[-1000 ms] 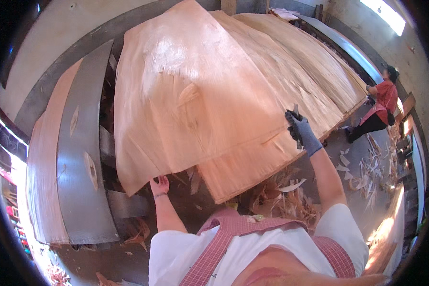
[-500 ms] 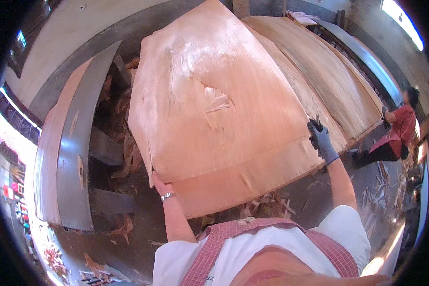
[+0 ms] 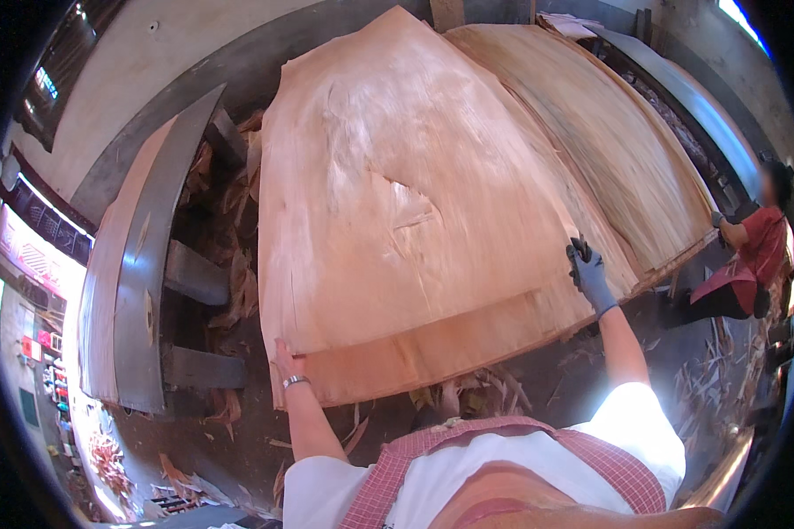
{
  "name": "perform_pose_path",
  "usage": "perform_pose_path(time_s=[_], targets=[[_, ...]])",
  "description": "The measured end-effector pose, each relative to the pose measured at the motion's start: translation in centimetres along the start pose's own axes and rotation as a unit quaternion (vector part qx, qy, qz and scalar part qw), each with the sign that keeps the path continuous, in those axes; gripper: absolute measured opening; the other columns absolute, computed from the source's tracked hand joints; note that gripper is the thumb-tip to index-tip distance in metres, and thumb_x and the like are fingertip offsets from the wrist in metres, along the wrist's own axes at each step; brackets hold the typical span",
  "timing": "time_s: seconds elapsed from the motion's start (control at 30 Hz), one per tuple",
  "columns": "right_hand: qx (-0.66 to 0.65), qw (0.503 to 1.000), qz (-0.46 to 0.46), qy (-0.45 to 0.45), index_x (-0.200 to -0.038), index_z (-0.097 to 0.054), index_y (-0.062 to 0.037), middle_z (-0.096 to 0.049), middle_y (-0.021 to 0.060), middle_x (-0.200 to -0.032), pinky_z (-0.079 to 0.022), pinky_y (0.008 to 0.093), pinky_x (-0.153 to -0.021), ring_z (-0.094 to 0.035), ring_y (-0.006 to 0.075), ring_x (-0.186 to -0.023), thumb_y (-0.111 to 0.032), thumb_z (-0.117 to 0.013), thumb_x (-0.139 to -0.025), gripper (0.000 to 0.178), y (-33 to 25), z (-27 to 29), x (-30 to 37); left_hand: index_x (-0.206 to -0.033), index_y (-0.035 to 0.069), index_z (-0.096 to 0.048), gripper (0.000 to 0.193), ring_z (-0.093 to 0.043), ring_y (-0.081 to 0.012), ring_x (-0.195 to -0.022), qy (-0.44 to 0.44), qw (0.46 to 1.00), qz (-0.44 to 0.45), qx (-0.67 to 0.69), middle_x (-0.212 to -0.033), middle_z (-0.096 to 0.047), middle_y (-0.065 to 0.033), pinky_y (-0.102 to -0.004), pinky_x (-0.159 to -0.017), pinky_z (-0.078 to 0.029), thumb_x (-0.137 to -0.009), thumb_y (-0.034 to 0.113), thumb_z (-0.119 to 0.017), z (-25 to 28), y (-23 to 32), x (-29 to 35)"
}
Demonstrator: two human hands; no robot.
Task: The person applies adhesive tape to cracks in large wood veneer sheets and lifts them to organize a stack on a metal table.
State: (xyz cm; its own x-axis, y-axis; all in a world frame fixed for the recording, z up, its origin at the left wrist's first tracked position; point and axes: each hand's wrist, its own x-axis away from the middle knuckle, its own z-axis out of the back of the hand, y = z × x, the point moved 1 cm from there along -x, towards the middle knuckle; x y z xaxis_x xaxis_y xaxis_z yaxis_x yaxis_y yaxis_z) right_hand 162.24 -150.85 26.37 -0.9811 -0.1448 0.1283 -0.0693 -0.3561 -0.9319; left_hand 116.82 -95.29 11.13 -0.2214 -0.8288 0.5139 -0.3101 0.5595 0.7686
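A large, pale pinkish wood veneer sheet (image 3: 353, 273) lies on a stack of similar sheets (image 3: 432, 348), with a torn hole and a loose flap near its middle. My bare left hand (image 3: 288, 361), with a metal-banded watch at the wrist, is closed on the sheet's near left corner. At the near right corner, my right hand (image 3: 596, 280) in a grey glove with dark fingers is closed at the sheet's edge. Something small and dark shows at those fingers, too unclear to name. Below the sheet's near edge, a strip of the stack shows.
Another veneer stack (image 3: 609, 150) adjoins on the right, where a person in red (image 3: 759, 238) stands with a gloved hand at its corner. To the left are a grey board (image 3: 141, 291) and dark beams (image 3: 205, 366). Veneer scraps (image 3: 494, 388) litter the floor.
The veneer sheet's near left corner has come down toward me with my left hand. My right hand has moved slightly lower. The person on the right has shifted a little.
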Motion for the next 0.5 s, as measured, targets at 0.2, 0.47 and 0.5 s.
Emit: perform_pose_path(time_s=[0.2, 0.47, 0.5], targets=[[0.050, 0.999, -0.004, 0.010, -0.125, -0.062, -0.0118, -0.056, 0.0002, -0.065, -0.038, 0.0264, -0.039, -0.051, 0.0090, -0.045, -0.039, -0.065, -0.092, 0.043, 3.4, 0.9, -1.6, -0.133, 0.002, -0.049, 0.050, -0.058, -0.0298, -0.113, -0.003, 0.999, -0.004, 0.034, -0.128, -0.059, -0.0118, -0.0463, -0.094, -0.049, -0.099, 0.039, -0.050, 0.7, -3.6, 1.3], [0.168, 0.985, 0.015, 0.036, -0.129, -0.061, -0.0097, -0.071, 0.0120, -0.095, -0.053, 0.0342, -0.063, -0.067, 0.0199, -0.068, -0.035, -0.065, -0.091, 0.045, 15.6, 4.2, -0.1, -0.134, 0.003, -0.047, 0.043, -0.057, -0.0322, -0.117, 0.018, 0.988, 0.027, 0.150, -0.130, -0.057, -0.0126, -0.0512, -0.099, -0.049, -0.103, 0.033, -0.043, 5.3, -12.2, 5.0], [0.206, 0.977, 0.031, 0.052, -0.129, -0.060, -0.0105, -0.071, 0.0131, -0.100, -0.054, 0.0355, -0.070, -0.069, 0.0233, -0.077, -0.036, -0.064, -0.092, 0.045, 17.1, 5.2, -1.0, -0.133, 0.004, -0.048, 0.043, -0.057, -0.0322, -0.117, 0.013, 0.986, 0.052, 0.155, -0.129, -0.057, -0.0125, -0.0509, -0.099, -0.049, -0.103, 0.033, -0.044, 4.6, -13.4, 4.4]])
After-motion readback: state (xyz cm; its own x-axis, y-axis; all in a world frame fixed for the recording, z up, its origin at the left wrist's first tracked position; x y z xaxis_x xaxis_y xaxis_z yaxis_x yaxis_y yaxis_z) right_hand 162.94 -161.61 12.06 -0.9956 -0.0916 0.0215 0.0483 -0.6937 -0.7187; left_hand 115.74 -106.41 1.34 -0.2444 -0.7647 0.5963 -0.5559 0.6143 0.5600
